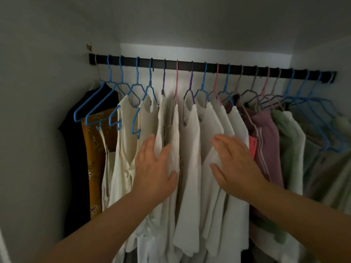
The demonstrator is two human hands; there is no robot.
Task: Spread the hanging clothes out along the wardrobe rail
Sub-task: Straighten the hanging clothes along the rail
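A black wardrobe rail runs across the alcove with several coloured hangers on it. From the left hang a black garment, a mustard floral one, several white tops, a mauve garment and pale green ones. My left hand lies flat on the white tops left of centre, fingers apart. My right hand presses flat on the white tops right of centre, fingers spread. Neither hand grips cloth.
Grey side walls close the alcove at left and right. Several blue hangers hang bare near the left end, and more blue hangers crowd the right end. The back wall behind the rail is lit white.
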